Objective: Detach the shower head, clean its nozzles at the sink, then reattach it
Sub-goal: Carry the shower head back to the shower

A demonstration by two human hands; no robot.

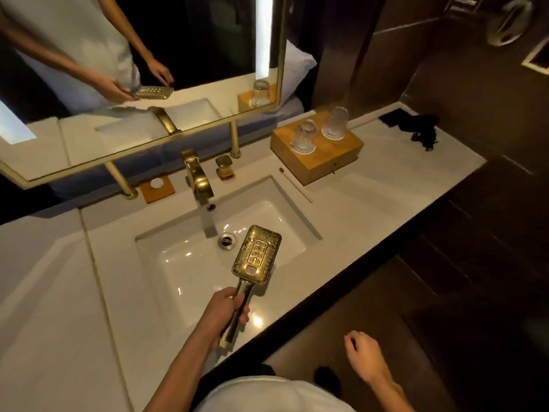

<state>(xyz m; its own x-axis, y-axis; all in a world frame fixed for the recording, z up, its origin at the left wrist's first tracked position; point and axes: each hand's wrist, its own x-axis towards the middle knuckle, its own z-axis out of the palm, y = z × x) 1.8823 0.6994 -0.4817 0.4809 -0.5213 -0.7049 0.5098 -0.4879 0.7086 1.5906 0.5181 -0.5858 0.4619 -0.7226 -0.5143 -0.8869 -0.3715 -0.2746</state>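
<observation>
The left hand [227, 307] wraps its fingers round the handle of the gold rectangular metal shower head [258, 255], nozzle face up over the white rectangular ceramic sink basin [178, 263]. Its long axis runs from the fingers toward the gold curved tap [197, 179]. The thin white toothbrush [295, 185] lies farther right; the right hand [364, 352] hangs loosely curled, holding nothing, off the counter.
</observation>
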